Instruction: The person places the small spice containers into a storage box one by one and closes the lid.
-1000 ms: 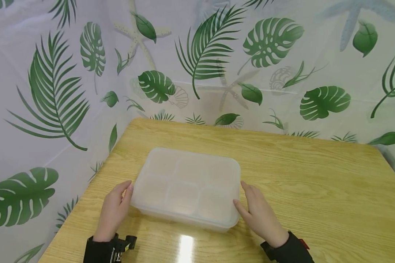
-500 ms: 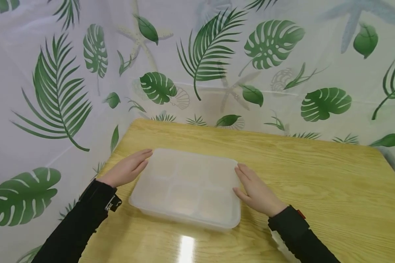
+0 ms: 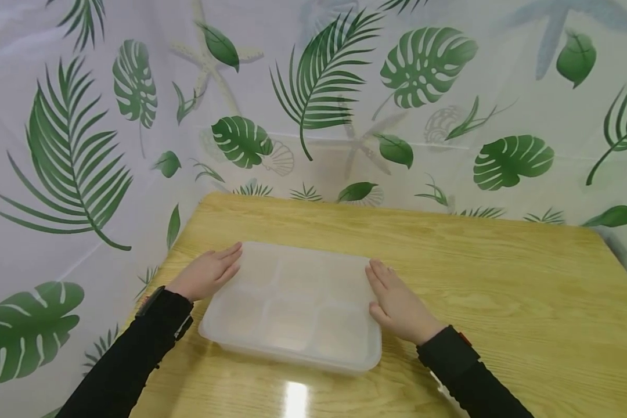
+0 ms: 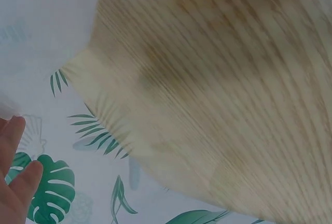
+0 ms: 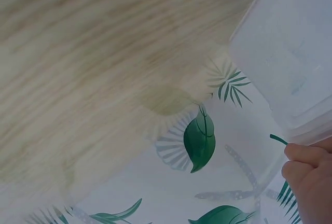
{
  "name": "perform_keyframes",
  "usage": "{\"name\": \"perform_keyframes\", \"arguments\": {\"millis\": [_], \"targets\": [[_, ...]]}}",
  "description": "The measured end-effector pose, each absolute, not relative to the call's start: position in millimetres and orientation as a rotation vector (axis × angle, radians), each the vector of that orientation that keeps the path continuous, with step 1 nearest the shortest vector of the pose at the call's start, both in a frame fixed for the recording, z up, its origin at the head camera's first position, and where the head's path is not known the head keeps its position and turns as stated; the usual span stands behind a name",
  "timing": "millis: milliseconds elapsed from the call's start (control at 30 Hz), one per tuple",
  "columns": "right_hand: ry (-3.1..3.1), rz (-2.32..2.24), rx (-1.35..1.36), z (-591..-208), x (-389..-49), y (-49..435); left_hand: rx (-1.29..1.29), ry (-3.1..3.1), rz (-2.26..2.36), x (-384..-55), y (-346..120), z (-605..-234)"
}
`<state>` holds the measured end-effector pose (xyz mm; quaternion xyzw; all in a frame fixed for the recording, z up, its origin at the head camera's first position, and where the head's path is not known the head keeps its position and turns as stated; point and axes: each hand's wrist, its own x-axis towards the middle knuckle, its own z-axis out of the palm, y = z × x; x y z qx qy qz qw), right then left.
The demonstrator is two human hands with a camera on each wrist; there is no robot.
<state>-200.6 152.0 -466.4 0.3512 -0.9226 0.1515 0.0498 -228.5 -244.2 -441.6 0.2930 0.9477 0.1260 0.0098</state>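
A translucent white plastic box with a frosted top is on the wooden table, and several compartments show faintly through it. My left hand is at its far left corner, fingers extended along the edge. On the other side, my right hand has its fingers against the right edge, towards the far corner, with the thumb lower down. Only a few fingertips of the left hand show in the left wrist view. In the right wrist view, the right hand touches the lower edge of the box.
The wood-grain table extends to the right of the box. A white cloth printed with green leaves and starfish hangs behind the table and along its left side.
My left hand has moved from the box's near left side to its far left corner. The right hand has slid farther along the right edge. The head view has shifted slightly.
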Motion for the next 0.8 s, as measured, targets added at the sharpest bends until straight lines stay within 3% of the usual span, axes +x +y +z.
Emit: {"name": "perform_keyframes", "arguments": {"millis": [433, 800], "targets": [[-2.863, 0.462, 1.032, -465.6, -197.1, 149.3, 0.856, 3.023, 0.476, -219.7, -245.3, -455.3], [-2.917, 0.464, 1.110, -457.1, -141.2, 141.5, 0.786, 3.001, 0.616, -165.6, -252.6, -459.5]]}}
